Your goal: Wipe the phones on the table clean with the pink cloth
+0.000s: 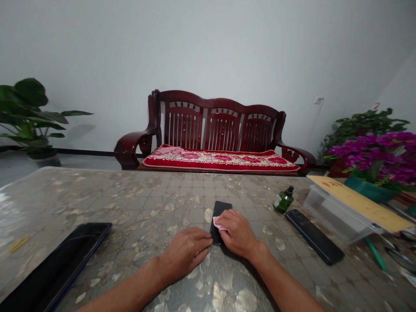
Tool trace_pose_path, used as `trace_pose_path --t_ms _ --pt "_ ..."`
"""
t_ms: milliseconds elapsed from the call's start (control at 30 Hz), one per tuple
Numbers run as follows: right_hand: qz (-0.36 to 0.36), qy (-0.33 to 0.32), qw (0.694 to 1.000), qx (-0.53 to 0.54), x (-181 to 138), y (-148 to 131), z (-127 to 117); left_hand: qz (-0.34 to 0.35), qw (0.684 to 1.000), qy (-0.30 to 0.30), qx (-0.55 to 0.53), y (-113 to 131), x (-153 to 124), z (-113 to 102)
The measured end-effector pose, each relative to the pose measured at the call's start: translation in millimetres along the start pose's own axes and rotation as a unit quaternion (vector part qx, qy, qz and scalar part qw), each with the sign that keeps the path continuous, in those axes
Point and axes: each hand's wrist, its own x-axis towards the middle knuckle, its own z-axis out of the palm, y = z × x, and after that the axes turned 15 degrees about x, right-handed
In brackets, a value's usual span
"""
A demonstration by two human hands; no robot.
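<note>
One black phone (222, 206), under right hand (238, 232) and cloth (218, 222), beside left hand (186, 250)

The head camera looks forward and down, table (130, 195) close, wooden bench (224, 119) beyond.

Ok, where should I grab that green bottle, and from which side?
I'd probably grip the green bottle around its body, below the black top, coming from its left. It's upright, its body wider than the top, with a black device and plastic box to its right. The right hand, nearest, holds a pink cloth.
</note>
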Motion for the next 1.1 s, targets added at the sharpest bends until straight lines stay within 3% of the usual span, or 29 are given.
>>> trace_pose_path --t_ms 267,500,700,900,1100 --pt "0.011 0.028 0.999 0.030 1.1 6.0 2.6 0.001 1.000 -0.010 -0.010 -0.6 0.9 -2.8" --pt "-0.042 -0.028 0.998 0.047 -10.5 -1.3 -2.4 0.009 1.000 -0.010 -0.016 -1.7 0.0 -3.8" --pt "-0.006 0.028 0.999 0.024 -11.5 5.9 -4.4 0.006 1.000 -0.005 -0.017 -1.6 -1.5 -3.1" --pt "-0.042 -0.022 0.998 0.033 -16.3 -1.0 -5.9 0.007 1.000 -0.002 -0.019 -2.0 -2.0 -0.5" --pt "0.002 0.039 0.999 0.017 -18.5 9.1 -12.2 0.010 1.000 0.001 -0.014 -3.3 -2.2 -0.6"
